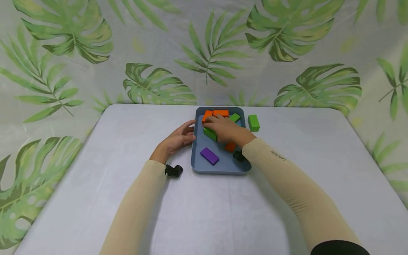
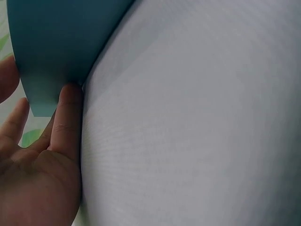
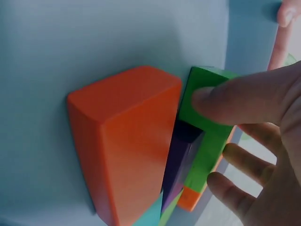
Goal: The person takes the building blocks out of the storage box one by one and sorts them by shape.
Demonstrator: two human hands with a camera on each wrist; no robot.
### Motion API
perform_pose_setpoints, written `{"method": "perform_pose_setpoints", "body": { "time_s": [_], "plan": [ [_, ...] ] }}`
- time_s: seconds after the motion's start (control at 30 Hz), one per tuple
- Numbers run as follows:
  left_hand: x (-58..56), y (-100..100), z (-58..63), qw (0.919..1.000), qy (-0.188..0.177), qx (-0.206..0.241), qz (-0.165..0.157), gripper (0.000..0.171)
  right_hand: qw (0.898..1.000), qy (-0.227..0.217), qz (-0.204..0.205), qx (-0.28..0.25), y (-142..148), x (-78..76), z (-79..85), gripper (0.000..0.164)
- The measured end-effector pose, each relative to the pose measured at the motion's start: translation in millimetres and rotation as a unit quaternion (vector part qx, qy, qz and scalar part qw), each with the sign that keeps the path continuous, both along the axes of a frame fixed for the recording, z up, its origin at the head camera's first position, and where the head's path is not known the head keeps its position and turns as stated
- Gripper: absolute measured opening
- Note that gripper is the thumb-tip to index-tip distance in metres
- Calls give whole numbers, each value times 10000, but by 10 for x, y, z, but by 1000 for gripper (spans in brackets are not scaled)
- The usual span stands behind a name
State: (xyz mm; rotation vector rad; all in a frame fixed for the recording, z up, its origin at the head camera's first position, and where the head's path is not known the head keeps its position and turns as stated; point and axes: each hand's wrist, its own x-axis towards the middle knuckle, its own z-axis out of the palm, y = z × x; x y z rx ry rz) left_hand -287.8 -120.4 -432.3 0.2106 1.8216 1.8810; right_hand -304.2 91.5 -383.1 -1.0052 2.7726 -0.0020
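Observation:
My left hand (image 1: pixel 177 139) is at the left side of a blue-grey tray (image 1: pixel 199 143), fingers extended. In the left wrist view its fingertips touch the outer tray wall (image 2: pixel 51 52). Inside the tray, my right hand (image 1: pixel 227 129) pinches a green block (image 3: pixel 214 106), thumb against one face and fingertips at the opposite edge. The head view shows that green block (image 1: pixel 209 134) just below the fingers. A dark purple block (image 3: pixel 181 150) lies right beside it, and a large orange block (image 3: pixel 131 146) stands closer to the wrist camera.
A purple block (image 1: pixel 209 156) lies in the tray's near part. Orange blocks (image 1: pixel 221 113) and another green block (image 1: pixel 235 117) are at its far end. Outside, right of the tray, a green block (image 1: pixel 253 123) rests on the white table (image 1: pixel 204 212). A leaf-print cloth (image 1: pixel 153 42) hangs behind.

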Motion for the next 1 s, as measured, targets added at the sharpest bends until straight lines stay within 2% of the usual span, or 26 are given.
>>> {"method": "perform_pose_setpoints", "body": {
  "time_s": [0.13, 0.4, 0.73, 1.0],
  "plan": [
    [6, -2, 13, 10000, -6, -42, 18, 70, 9998, 15, -26, -204, -13, 14, 14, 63],
    [11, 4, 24, 10000, -15, -2, 45, 69, 9980, -259, 111, -569, -64, 30, 5, 62],
    [1, 7, -15, 10000, 10, 39, 31, 69, 9949, -531, -131, -850, -54, -2, -16, 71],
    [3, -15, -6, 9999, 11, 161, -14, 70, 9857, -836, -213, -1449, -38, 28, 122, 67]
  ]
}}
